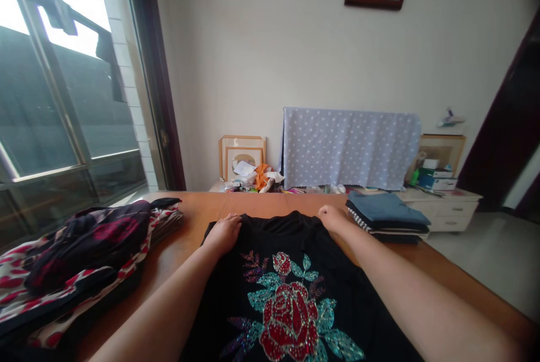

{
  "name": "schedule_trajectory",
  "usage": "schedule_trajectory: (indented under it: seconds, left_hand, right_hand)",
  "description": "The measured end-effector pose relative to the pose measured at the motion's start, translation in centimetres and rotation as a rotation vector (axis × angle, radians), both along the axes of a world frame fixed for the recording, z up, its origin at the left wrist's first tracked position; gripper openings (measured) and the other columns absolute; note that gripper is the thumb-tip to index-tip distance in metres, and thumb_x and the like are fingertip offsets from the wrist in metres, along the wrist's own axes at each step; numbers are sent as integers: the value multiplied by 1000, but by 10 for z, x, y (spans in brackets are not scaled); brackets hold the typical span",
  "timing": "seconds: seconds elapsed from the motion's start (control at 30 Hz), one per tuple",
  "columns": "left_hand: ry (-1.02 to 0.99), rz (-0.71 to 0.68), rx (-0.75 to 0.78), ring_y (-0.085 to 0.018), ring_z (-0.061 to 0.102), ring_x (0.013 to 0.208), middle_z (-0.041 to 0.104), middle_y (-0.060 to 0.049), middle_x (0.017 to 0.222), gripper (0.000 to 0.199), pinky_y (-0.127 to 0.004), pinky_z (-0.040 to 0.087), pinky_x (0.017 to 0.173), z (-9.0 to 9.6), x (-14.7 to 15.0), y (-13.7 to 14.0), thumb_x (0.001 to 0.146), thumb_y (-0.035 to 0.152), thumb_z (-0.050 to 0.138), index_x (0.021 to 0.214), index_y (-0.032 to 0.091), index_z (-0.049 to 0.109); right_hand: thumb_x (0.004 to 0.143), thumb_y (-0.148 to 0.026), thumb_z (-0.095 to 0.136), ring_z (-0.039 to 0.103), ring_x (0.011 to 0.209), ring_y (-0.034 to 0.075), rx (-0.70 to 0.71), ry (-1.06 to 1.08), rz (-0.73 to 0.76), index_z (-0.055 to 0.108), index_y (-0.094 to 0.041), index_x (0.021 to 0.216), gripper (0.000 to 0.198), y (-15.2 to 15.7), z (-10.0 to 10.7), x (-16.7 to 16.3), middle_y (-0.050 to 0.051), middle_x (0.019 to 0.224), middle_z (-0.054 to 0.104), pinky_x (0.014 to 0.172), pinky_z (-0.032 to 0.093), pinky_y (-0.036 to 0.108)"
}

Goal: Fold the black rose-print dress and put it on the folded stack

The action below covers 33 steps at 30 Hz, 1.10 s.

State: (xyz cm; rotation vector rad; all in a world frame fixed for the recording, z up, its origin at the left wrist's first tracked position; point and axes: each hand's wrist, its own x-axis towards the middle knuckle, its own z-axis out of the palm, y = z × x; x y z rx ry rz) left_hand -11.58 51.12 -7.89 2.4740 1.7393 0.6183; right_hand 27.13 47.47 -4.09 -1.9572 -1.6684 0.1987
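A black shirt (257,305) lies spread on the wooden table, its neckline towards the far side. On its front is a sequined red rose with teal leaves. My left hand (225,233) is at the shirt's far left shoulder, its fingers together and curled on the cloth. At the far right shoulder, my right hand (333,219) is closed with the fabric at its fingers; the fingertips are partly hidden. The shirt's lower part runs out of the bottom of the view.
A loose heap of patterned clothes (88,255) covers the left of the wooden table (202,202). Folded clothes (386,213) are stacked at the right. Beyond stand a polka-dot cloth cover (350,148), picture frames (242,151) and a white cabinet (453,210).
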Motion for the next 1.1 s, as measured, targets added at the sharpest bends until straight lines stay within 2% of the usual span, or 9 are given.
schedule_trajectory:
  seconds: [0.1,0.2,0.33,0.5,0.7,0.8,0.87,0.97,1.1]
  left_hand:
    - [29,20,-32,-26,37,144,50,-4,151,49,-40,24,118,-11,-1,3,98,47,37,139,28,56]
    - [72,33,-59,-30,34,145,48,-4,153,53,-47,21,118,-15,0,3,97,57,35,139,31,55]
    - [101,76,-58,-31,33,145,46,-6,153,58,-50,17,118,-17,4,3,94,64,36,136,31,56]
    - [103,177,-93,-36,24,148,38,-10,158,69,-63,6,117,-22,5,8,90,71,36,141,27,51]
    - [118,217,-111,-39,21,148,35,-11,159,76,-68,0,115,-23,5,10,88,75,34,144,27,48]
    - [120,224,-108,-40,19,149,34,-12,160,78,-70,-1,114,-21,6,8,88,76,33,145,25,48]
    - [117,228,-97,-39,16,150,32,-13,161,77,-69,-1,114,-18,7,5,89,75,34,145,23,48]
    - [117,154,-63,-36,14,151,29,-10,162,70,-64,2,117,-12,9,-1,92,69,36,146,26,46]
    - [141,60,-79,-31,29,147,44,-9,155,61,-59,5,118,-5,11,-7,96,64,31,141,29,51]
  right_hand:
    - [78,-33,61,62,88,22,-66,-68,-10,70,-20,83,17,24,-14,-13,7,89,70,76,42,28]
    - [79,-38,63,62,99,24,-120,-124,-9,71,-21,94,25,37,-27,-22,11,105,70,82,42,30]
    - [85,-40,57,63,89,21,-167,-161,-44,70,-23,92,23,39,-35,-23,7,100,71,75,42,29]
    - [94,-40,41,63,88,23,-146,-188,-167,67,-21,97,32,31,-38,-13,11,100,70,70,41,31]
    - [91,-46,50,63,96,24,-147,-213,-138,69,-24,96,30,33,-40,-13,10,107,69,76,42,32]
    - [90,-51,51,63,98,26,-158,-224,-130,71,-24,97,34,32,-33,-13,10,109,68,76,42,33]
    - [92,-50,48,62,101,27,-107,-263,-121,71,-24,99,36,28,-26,-16,11,111,68,79,42,34]
    - [97,-40,41,60,105,25,12,-347,-24,71,-22,101,36,19,-19,-28,10,111,67,85,41,33]
    - [100,-33,36,58,114,22,22,-396,229,68,-20,117,38,13,-21,-52,10,123,66,95,39,30]
